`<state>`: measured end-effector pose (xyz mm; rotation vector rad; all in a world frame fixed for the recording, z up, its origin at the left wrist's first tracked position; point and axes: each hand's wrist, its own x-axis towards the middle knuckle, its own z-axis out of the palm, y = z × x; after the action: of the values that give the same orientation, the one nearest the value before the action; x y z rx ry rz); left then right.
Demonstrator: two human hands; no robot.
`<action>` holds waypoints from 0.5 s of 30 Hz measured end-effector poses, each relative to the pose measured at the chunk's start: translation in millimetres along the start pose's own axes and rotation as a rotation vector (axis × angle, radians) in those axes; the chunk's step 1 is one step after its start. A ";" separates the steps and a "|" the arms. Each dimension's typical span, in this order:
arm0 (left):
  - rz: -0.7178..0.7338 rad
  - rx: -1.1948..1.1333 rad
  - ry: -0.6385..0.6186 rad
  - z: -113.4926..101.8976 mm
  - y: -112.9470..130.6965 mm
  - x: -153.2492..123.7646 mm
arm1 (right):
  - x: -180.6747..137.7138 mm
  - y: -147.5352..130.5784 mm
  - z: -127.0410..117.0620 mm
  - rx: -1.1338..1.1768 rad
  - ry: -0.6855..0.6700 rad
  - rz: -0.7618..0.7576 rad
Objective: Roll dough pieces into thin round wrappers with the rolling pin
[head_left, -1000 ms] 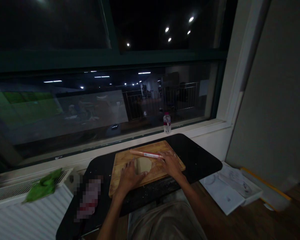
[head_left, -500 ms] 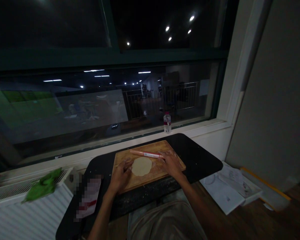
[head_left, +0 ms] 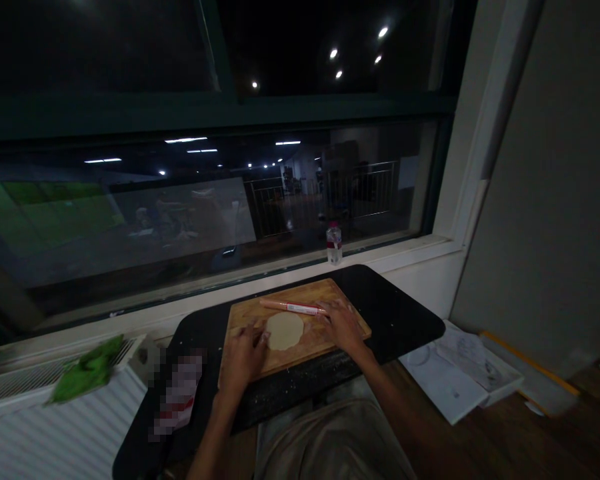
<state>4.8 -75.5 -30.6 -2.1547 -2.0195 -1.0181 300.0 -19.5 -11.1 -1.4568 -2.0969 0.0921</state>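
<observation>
On our wooden board (head_left: 245, 313), the flat dough (head_left: 285, 331) lies between our left hand (head_left: 245, 353), thumb and fingers parted, and our right hand (head_left: 341, 325), covering the rolling pin's (head_left: 293, 307) end, grip unclear, while a bottle (head_left: 335, 248) stands beyond the black table (head_left: 395, 313) and green cloth (head_left: 86, 373) drapes the radiator (head_left: 55, 433).

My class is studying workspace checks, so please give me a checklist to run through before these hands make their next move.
1. Flat, pale, roundish dough sheet lies within the light-brown wooden board: ok.
2. Right hand at the right end of the brown cylindrical rod with red-and-white label: ok.
3. Left hand clear of the dough's left edge: cannot tell.
4. Black tabletop clean: not ok, pale specks show.
5. Clear plastic bottle with pink cap upright: ok.
</observation>
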 end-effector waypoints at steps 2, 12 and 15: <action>0.086 0.161 0.015 -0.2 2.6 -5.4 | -0.3 -0.6 -0.9 0.002 -0.001 -0.002; 0.133 0.200 -0.005 -1.9 -1.3 -11.1 | -0.6 -2.7 -4.0 -0.003 -0.025 -0.019; -0.003 -0.001 0.065 -3.5 -9.5 -7.5 | 0.2 -1.6 -6.7 0.030 -0.042 -0.076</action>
<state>-4.9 -82.2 -35.2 -2.0914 -1.9944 -1.0756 301.9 -21.7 -4.8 -1.3675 -2.1729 0.1251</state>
